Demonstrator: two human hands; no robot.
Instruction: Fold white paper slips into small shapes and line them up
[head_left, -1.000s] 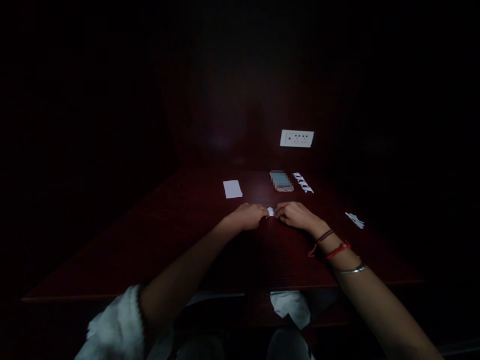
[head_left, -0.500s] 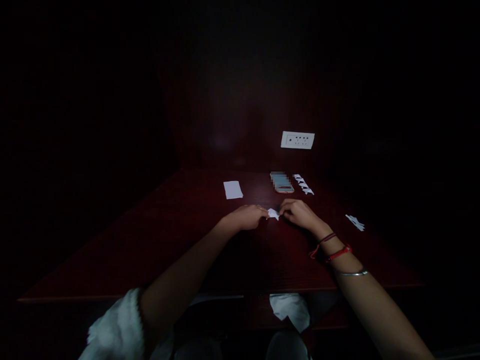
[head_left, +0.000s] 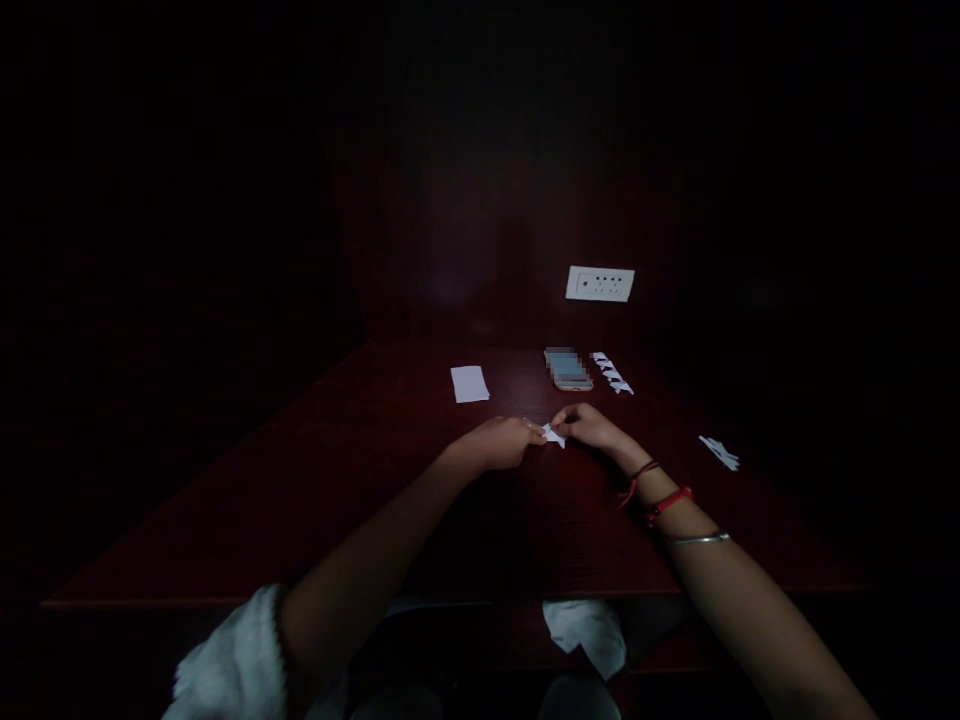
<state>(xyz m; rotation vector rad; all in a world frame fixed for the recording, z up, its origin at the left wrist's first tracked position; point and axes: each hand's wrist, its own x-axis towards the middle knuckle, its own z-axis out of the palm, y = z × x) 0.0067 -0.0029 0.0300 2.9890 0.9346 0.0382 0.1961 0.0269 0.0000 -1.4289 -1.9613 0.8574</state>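
Hands (head_left: 505,443) touching folded paper (head_left: 555,436), phone (head_left: 568,370) beyond, dark-red table (head_left: 337,470)

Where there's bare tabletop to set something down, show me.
Free: left of the flat paper; also between the forearms, toward the near edge. Crowded: folded paper between left hand and right hand; phone beside folded pieces.

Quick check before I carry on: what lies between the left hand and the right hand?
The head view shows a small folded white paper between the left hand and the right hand; both appear to touch it.
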